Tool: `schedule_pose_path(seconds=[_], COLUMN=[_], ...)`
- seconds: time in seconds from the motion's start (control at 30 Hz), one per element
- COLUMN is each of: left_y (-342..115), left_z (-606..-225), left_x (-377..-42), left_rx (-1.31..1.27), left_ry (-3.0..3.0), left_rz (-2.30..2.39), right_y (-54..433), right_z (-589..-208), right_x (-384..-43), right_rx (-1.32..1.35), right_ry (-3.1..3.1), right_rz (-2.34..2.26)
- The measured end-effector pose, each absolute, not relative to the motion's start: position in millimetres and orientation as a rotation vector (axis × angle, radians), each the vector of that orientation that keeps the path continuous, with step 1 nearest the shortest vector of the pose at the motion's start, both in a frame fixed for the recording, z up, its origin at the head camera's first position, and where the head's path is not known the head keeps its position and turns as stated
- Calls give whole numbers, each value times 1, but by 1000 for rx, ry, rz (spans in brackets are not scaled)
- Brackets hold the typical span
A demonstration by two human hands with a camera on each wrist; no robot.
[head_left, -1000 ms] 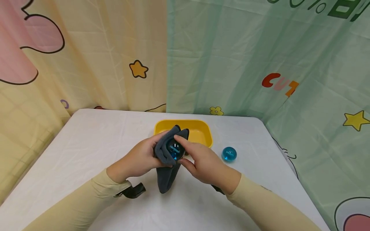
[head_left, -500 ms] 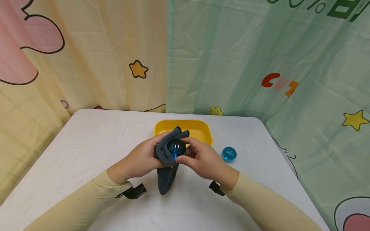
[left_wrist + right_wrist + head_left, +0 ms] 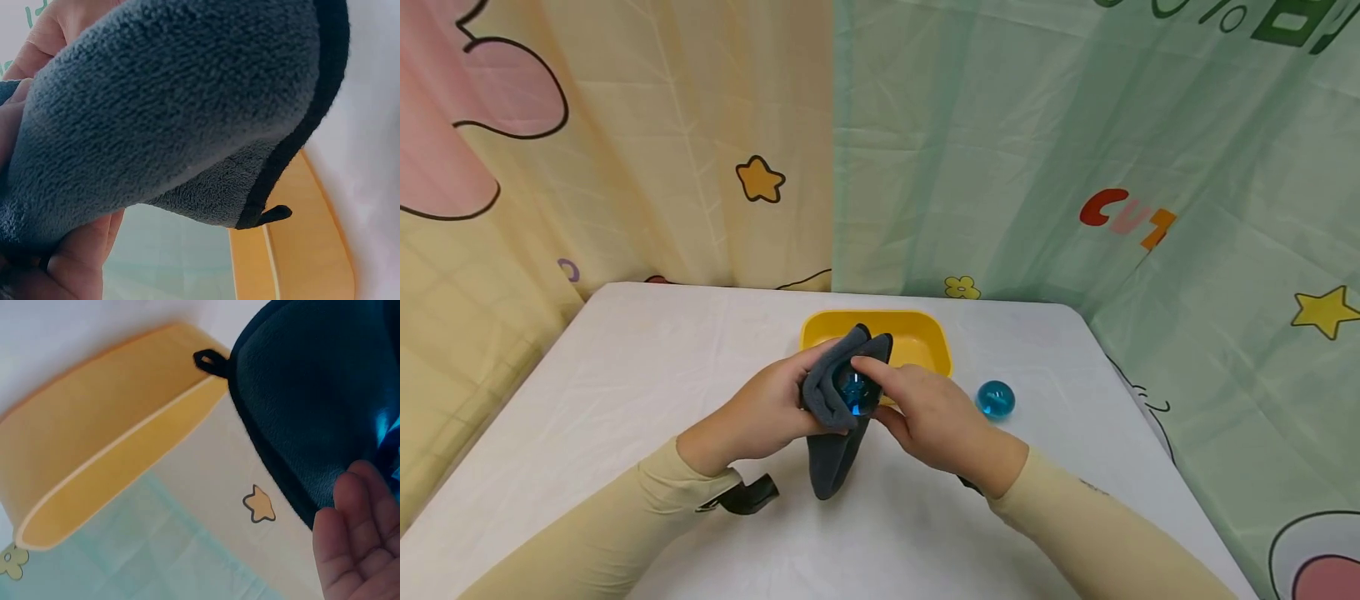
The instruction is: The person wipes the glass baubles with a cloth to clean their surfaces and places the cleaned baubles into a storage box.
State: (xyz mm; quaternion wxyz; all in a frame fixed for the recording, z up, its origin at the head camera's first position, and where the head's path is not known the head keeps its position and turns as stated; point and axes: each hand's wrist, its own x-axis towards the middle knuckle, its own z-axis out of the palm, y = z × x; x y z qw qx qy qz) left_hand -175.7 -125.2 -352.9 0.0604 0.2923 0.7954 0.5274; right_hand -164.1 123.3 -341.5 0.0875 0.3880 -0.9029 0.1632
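Observation:
In the head view a dark grey cloth (image 3: 826,468) with black edging is folded round a clear blue ball (image 3: 860,395). My left hand (image 3: 769,407) grips the cloth from the left, cupping it about the ball. From the right, my right hand (image 3: 938,423) holds the ball's exposed side between thumb and fingers. Cloth (image 3: 169,112) fills most of the left wrist view and hides the ball there. A bluish gleam of the ball shows at the right edge of the right wrist view, beside the fingertips (image 3: 356,487).
Behind the hands stands a yellow tray (image 3: 925,346), partly covered by cloth and hands. A second blue ball (image 3: 996,400) lies on the white tabletop (image 3: 700,333), right of the tray. Printed curtains (image 3: 925,150) hang behind the table.
My right fingers drew back round the ball's right side half a second ago and now reach over its top again. Glints on the ball have shifted. The left hand stays nearly still.

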Motion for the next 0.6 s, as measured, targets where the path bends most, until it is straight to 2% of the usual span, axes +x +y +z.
schedule_pose_path(seconds=[0.1, 0.33, 0.43, 0.6], left_y=[-125, -123, -123, -125], left_z=[-352, -353, -355, -356], left_x=[-175, -173, -173, -174], left_rx=[896, 898, 899, 920], left_ry=[2403, 2407, 2405, 2418], left_rz=[1597, 1597, 1586, 1581], right_y=[124, 119, 118, 120], right_z=[-341, -346, -348, -347], right_x=[-165, -162, -161, -161], right_rx=[1138, 890, 884, 1043], right_ry=[-2674, -2821, -2822, -2810], right_rz=[518, 1127, 1088, 865])
